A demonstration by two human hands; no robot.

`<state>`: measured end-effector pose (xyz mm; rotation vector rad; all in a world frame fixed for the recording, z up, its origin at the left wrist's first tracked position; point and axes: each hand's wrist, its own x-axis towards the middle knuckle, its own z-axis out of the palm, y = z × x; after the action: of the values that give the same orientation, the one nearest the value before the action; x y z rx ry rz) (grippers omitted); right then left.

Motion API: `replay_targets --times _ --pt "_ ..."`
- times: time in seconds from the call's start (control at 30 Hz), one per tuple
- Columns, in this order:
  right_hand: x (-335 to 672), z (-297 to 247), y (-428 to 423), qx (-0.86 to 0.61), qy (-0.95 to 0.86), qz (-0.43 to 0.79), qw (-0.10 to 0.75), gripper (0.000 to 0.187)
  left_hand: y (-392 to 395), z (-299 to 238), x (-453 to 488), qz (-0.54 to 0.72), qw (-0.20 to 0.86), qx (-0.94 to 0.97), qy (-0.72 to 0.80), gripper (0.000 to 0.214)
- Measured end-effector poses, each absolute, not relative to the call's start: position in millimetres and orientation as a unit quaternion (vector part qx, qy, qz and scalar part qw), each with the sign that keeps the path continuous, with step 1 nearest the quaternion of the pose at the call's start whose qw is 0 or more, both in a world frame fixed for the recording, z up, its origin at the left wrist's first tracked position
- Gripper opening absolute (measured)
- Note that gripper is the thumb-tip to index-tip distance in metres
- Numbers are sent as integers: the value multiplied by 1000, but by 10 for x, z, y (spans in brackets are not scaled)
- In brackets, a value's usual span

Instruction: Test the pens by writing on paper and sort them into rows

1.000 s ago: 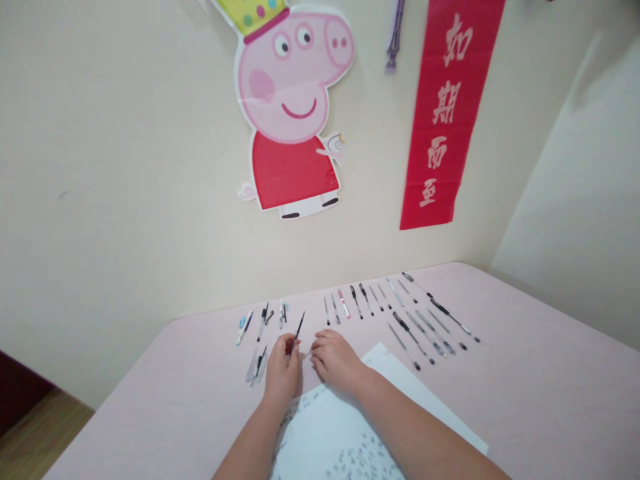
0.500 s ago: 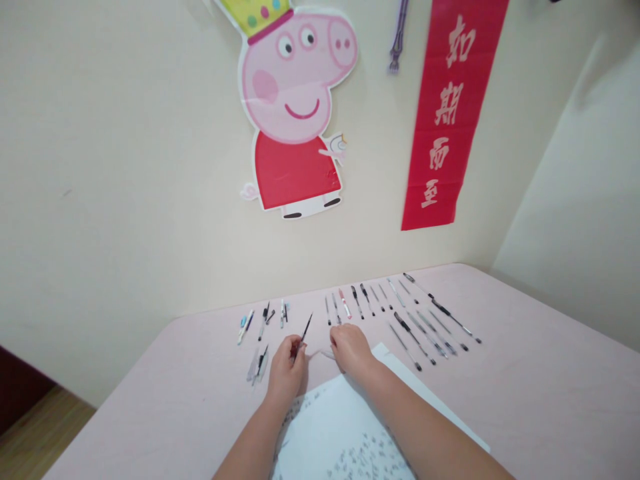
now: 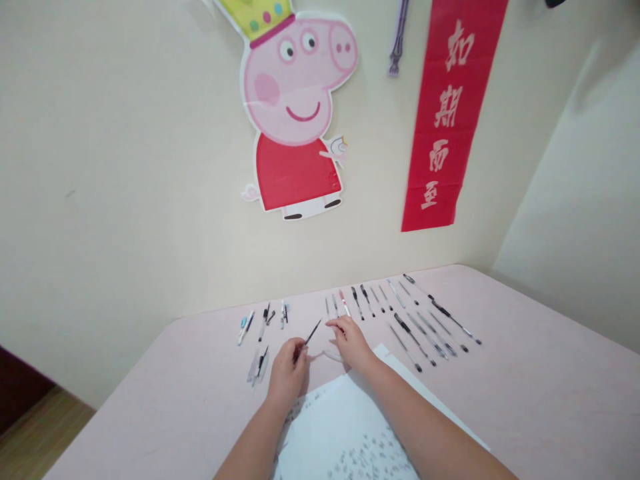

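Observation:
My left hand [image 3: 287, 373] is closed around a slim dark pen [image 3: 313, 331], whose thin end points up and to the right. Just right of that end is my right hand [image 3: 349, 343], its index finger stretched out and nothing visible in it; its other fingers are partly hidden. Below the right hand lies a pale, clear slender piece [image 3: 332, 356], partly covered by the hand. Under both forearms are white sheets [image 3: 333, 413] with dark handwriting.
Several pens [image 3: 410, 333] lie in two slanted rows at the right. A pink-and-white pen [image 3: 345, 303] is in the back row. Small groups of pens and parts [image 3: 265, 320] lie at the left, with clear and black pieces [image 3: 259, 365] nearer. Behind the pink table [image 3: 150, 400] is a wall.
My right hand has lifted slightly away from the table and its fingers have opened out. The dark pen in my left hand has tilted a little further to the right.

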<state>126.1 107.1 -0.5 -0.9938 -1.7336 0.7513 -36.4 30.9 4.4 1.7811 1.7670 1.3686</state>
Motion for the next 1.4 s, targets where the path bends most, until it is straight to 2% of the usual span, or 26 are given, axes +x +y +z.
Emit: replay_targets --times 0.17,0.27,0.77,1.4 --pt "1245 -28 1150 -415 -548 508 520 18 307 26 -374 438 136 632 625 17" --pt "1259 66 1153 -387 -486 563 545 22 303 19 -379 423 131 639 629 18" --pt "1236 279 1045 -352 -479 569 569 26 290 31 -368 400 124 653 632 18" --pt "1204 202 1023 -376 -536 537 532 21 285 47 -352 393 126 658 630 17"
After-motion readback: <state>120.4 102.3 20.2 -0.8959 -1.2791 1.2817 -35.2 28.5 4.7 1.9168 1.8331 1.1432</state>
